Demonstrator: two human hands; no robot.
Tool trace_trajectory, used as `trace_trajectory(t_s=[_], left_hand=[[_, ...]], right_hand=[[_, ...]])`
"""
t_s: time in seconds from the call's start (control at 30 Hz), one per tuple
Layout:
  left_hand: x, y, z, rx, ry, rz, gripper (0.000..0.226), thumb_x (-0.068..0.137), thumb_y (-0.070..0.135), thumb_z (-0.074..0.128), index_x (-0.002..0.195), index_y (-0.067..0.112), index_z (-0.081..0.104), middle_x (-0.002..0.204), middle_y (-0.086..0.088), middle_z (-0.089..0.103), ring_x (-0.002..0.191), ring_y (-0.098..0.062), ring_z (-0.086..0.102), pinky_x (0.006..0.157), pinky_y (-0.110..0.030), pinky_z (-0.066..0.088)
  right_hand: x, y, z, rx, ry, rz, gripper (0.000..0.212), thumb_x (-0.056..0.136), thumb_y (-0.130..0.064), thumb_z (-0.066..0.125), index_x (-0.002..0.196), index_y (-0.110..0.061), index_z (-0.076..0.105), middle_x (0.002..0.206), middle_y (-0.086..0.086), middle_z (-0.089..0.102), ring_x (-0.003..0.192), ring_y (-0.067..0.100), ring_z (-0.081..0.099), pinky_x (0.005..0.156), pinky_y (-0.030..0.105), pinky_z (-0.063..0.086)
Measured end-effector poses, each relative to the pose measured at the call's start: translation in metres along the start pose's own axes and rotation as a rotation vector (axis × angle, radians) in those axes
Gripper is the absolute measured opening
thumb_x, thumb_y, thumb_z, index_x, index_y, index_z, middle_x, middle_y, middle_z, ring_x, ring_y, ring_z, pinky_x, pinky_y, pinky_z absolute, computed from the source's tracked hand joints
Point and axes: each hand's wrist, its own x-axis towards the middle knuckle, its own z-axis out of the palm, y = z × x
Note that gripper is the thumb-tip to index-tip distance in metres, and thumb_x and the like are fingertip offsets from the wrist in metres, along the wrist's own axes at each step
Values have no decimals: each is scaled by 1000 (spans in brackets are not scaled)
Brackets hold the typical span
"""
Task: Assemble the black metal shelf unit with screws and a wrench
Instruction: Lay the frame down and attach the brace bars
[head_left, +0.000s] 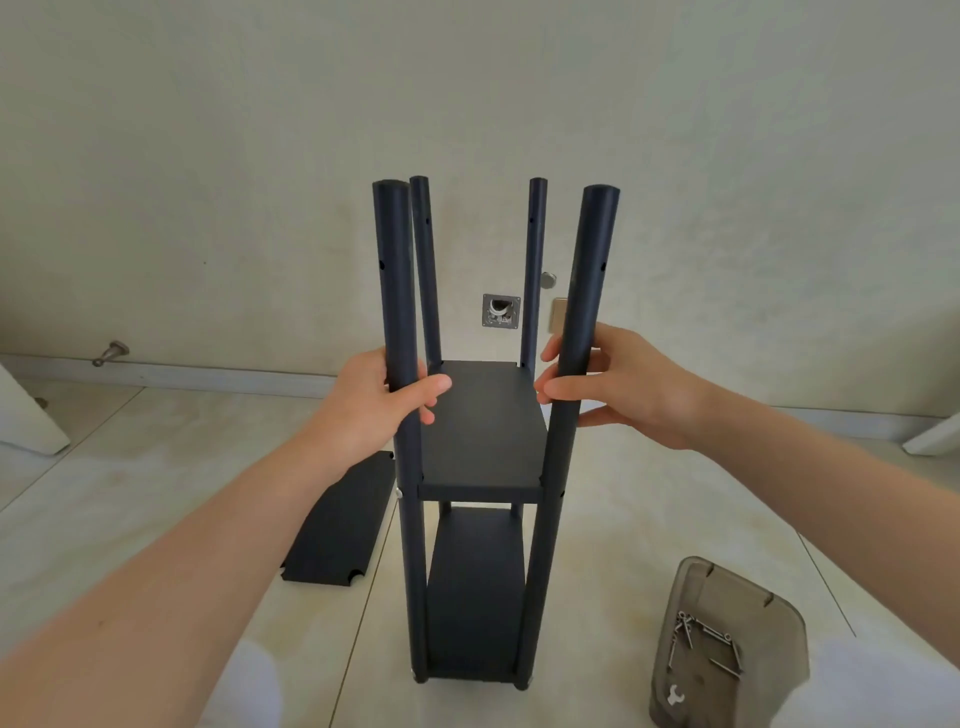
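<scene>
The black shelf unit (483, 431) stands upright on the floor in the middle, with a lower and a middle shelf fixed between its poles. My left hand (374, 400) grips the near left pole (397, 291). My right hand (623, 389) holds the near right pole (587, 280), thumb in front and fingers behind. A loose black shelf panel (337, 525) lies flat on the floor to the left. A grey translucent tray (727, 597) at the lower right holds several silver screws (701, 644) and a small wrench (674, 695).
A pale wall stands close behind the unit, with a metal floor-level fitting (501, 310) and a door stopper (111, 353) at the baseboard. White objects sit at the far left (26, 421) and far right (935, 436) edges. The floor is light tile.
</scene>
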Motion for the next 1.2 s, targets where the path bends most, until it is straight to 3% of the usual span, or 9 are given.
trace_trajectory(t_s=[0.17, 0.3, 0.73, 0.8, 0.9, 0.97, 1.03, 1.1, 1.2], left_hand=[[-1, -14, 1, 88, -6, -42, 22, 89, 34, 70, 81, 15, 65, 69, 8, 71, 68, 3, 65, 64, -19, 42], [-5, -22, 4, 159, -32, -75, 28, 87, 36, 72, 71, 13, 68, 67, 4, 66, 70, -9, 64, 63, -19, 41], [-20, -32, 30, 235, 140, -278, 27, 92, 37, 66, 80, 17, 52, 75, 1, 56, 72, -14, 60, 52, -20, 40], [-28, -32, 33, 417, 94, -326, 25, 93, 35, 65, 90, 13, 53, 80, 0, 56, 76, -18, 61, 58, -26, 47], [-44, -34, 44, 597, -190, -502, 28, 92, 34, 65, 101, 9, 56, 87, -4, 67, 81, -21, 68, 75, -34, 58], [-61, -32, 58, 441, -456, -654, 32, 94, 39, 61, 101, 7, 63, 81, -1, 74, 75, -12, 72, 67, -25, 57], [-74, -34, 79, 237, -607, -719, 43, 97, 48, 54, 108, 9, 69, 95, 3, 76, 90, -7, 70, 84, -25, 54], [-84, -45, 105, -19, -514, -736, 43, 99, 47, 52, 114, 11, 69, 113, 3, 72, 107, -10, 64, 102, -31, 48], [-93, -60, 135, -355, -270, -820, 44, 100, 43, 52, 129, 10, 60, 130, 0, 62, 123, -15, 55, 110, -33, 41]], right_hand=[[-8, 2, 4, -64, -58, 19, 21, 87, -7, 71, 105, -14, 63, 98, 1, 74, 95, 15, 71, 81, 39, 61], [-15, 6, 7, -108, -88, 29, 15, 89, -7, 70, 102, -10, 65, 99, 1, 74, 96, 14, 70, 79, 33, 61], [-26, 14, 15, -174, -111, 44, 11, 90, -8, 68, 97, -16, 66, 101, 1, 73, 97, 15, 69, 82, 32, 60], [-26, 12, 16, -190, -124, 50, 11, 91, -9, 67, 98, -17, 65, 104, 2, 72, 98, 15, 68, 81, 28, 60], [-26, 9, 14, -211, -170, 74, 14, 93, -9, 65, 106, -14, 64, 110, 3, 70, 103, 16, 67, 81, 26, 59], [-26, 7, 14, -221, -189, 91, 17, 94, -9, 64, 111, -13, 63, 113, 4, 69, 107, 17, 66, 85, 29, 59], [-26, 6, 13, -228, -198, 108, 18, 95, -10, 63, 112, -15, 63, 116, 4, 68, 110, 16, 64, 88, 33, 57], [-27, 6, 13, -238, -203, 124, 17, 96, -13, 62, 112, -19, 63, 118, 1, 67, 112, 15, 62, 91, 33, 56], [-27, 6, 13, -262, -200, 134, 17, 97, -17, 61, 113, -23, 62, 119, 0, 65, 112, 16, 62, 93, 33, 54]])
